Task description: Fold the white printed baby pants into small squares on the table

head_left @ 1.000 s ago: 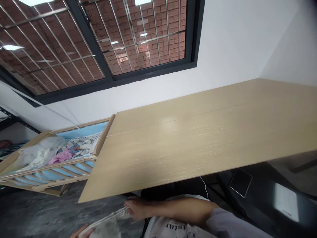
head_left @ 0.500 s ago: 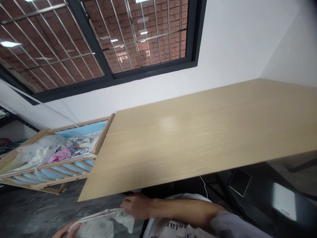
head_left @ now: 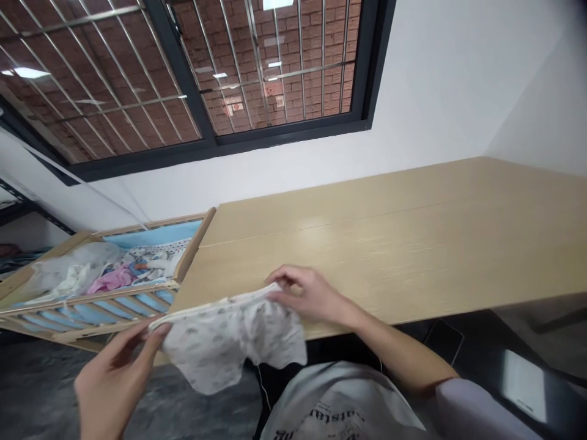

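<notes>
Closest in, a pale grey T-shirt (head_left: 339, 403) with dark printed lettering covers the person's chest, and a thin white cord (head_left: 265, 391) runs down against black fabric beside it. A soft lilac-grey sleeve (head_left: 477, 409) wraps the right forearm.

The left hand (head_left: 112, 397) grasps one end of a white cotton baby garment (head_left: 229, 348), pinching its narrow piped edge between thumb and fingers. The right hand (head_left: 312, 293) grasps the same edge further along, its curled fingers (head_left: 287, 278) gathering the cloth. Stretched taut between them, that edge forms a nearly straight line, while the thin, grey-speckled fabric sags below it in soft, rumpled folds. The garment hangs in the air in front of the near edge of a long table (head_left: 367, 256), whose pale, oak-grained laminate top has a fine seam along its length.

Just beyond the table's left end stands a wooden slatted cot (head_left: 92, 311) lined with smooth blue padding. Inside lie a heap of white clothes (head_left: 68, 272), a crumpled pink garment (head_left: 112, 281) and polka-dot cloth (head_left: 160, 247). Mottled dark concrete flooring (head_left: 206, 409) spreads below the cot. Farther off, a smooth white wall (head_left: 435, 79) holds a black-framed window (head_left: 367, 61) with thin steel bars, and rough red brickwork (head_left: 275, 36) shows through the glass.
</notes>
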Motion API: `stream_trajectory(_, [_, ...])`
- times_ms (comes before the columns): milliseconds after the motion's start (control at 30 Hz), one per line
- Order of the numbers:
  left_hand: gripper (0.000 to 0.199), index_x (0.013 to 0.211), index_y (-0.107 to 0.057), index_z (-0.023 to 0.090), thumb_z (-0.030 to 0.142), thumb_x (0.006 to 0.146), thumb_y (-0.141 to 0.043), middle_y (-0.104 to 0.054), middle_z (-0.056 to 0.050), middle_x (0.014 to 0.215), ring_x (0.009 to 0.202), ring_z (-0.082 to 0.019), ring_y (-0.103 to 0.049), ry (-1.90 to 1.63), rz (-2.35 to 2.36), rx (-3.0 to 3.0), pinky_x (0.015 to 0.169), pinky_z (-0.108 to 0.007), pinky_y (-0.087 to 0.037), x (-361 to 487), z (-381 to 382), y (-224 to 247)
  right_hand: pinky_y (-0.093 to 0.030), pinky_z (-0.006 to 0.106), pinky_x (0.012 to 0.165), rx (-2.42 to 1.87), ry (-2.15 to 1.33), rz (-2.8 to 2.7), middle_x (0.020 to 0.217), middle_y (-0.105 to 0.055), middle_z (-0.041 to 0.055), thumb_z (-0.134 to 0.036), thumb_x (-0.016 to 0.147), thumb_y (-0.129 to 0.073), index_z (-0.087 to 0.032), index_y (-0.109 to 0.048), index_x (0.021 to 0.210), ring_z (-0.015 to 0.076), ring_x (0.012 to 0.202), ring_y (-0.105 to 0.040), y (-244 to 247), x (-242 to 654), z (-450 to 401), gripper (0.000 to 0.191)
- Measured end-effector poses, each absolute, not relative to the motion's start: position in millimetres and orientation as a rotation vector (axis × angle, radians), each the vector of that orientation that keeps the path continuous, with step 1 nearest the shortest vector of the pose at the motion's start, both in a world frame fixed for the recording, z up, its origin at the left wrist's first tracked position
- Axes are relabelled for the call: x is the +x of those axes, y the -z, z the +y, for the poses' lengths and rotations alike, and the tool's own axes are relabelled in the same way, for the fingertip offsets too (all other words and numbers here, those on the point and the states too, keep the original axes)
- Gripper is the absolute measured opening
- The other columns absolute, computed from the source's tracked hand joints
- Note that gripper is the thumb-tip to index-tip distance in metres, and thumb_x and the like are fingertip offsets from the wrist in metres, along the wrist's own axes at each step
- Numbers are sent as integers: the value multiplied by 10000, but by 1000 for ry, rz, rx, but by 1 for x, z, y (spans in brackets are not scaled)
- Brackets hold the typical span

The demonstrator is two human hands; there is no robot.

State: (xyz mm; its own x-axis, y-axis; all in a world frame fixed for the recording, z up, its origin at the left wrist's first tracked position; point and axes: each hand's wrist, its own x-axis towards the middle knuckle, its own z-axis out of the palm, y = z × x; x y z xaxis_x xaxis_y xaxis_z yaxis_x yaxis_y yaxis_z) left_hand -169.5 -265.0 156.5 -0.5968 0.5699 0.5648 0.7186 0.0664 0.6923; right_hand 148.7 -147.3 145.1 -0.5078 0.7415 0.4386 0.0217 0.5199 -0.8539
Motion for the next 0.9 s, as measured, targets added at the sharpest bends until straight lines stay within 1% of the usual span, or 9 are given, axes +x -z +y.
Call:
stream_trajectory(100, [448, 915, -788, 257, 623, 657, -795, -766, -4, 756, 699, -209, -711, 1605, -2246, -1608, 658, -293, -613, -139, -234, -171, -468, 256, 619, -738, -1094, -1804, 764, -595, -8, -404, 854, -761, -185, -701, 1061, 122, 681, -539, -163, 185, -128, 307])
stream_trajectory(167, [483, 908, -775, 219, 641, 672, -786, -769, -39, 773, 710, -208, -721, 1601, -2278, -1829, 653, -273, -604, -123, -214, -173, -465, 258, 601, -808, -1111, -1811, 740, -600, -9, -419, 854, -756, -179, -702, 1076, 121, 657, -539, -167, 210, -117, 331])
stream_trajectory(233, [506, 904, -762, 208, 668, 693, -759, -781, -63, 831, 755, -222, -730, 1566, -2275, -2037, 687, -289, -610, -110, -192, -171, -499, 282, 653, -866, -1109, -1869, 816, -658, 24, -427, 892, -705, -183, -707, 1117, 140, 713, -588, -163, 233, -105, 331])
stream_trajectory(333, [525, 934, -737, 199, 686, 741, -698, -786, -71, 901, 811, -235, -730, 1515, -2243, -2275, 749, -337, -615, -94, -153, -161, -530, 351, 832, -973, -1057, -1942, 1070, -710, 92, -365, 954, -608, -192, -704, 1188, 196, 938, -657, -148, 256, -81, 307])
stream_trajectory(400, [519, 946, -716, 183, 669, 773, -665, -781, -77, 921, 830, -235, -727, 1490, -2216, -2387, 765, -347, -605, -86, -123, -149, -521, 365, 874, -1089, -1012, -1948, 1095, -714, 113, -297, 959, -583, -172, -704, 1192, 219, 988, -661, -133, 263, -62, 291])
stream_trajectory(533, [442, 971, -691, 163, 576, 841, -603, -772, -90, 974, 860, -226, -718, 1349, -2193, -2527, 771, -327, -573, -77, -65, -118, -508, 288, 751, -1284, -958, -1920, 931, -718, 96, -199, 933, -572, -129, -708, 1080, 189, 841, -649, -99, 262, -18, 211])
stream_trajectory(667, [298, 958, -716, 177, 441, 866, -611, -771, -81, 994, 871, -216, -705, 1184, -2212, -2541, 798, -308, -540, -70, -15, -96, -458, 223, 644, -1362, -952, -1857, 875, -696, 73, -138, 902, -568, -120, -683, 1032, 148, 746, -613, -74, 260, 29, 175])
stream_trajectory(767, [222, 939, -731, 181, 370, 868, -637, -771, -82, 1001, 908, -221, -699, 1118, -2257, -2510, 825, -304, -519, -65, 17, -86, -435, 208, 623, -1431, -908, -1862, 859, -683, 60, -112, 875, -584, -120, -679, 1021, 134, 726, -590, -62, 260, 63, 175])
stream_trajectory(900, [234, 1061, -703, 161, 305, 883, -655, -761, -99, 1040, 965, -217, -688, 1078, -2348, -2395, 875, -308, -496, -59, 58, -75, -440, 218, 644, -1501, -859, -1865, 838, -683, 45, -88, 864, -576, -116, -680, 1026, 123, 686, -568, -47, 256, 103, 194])
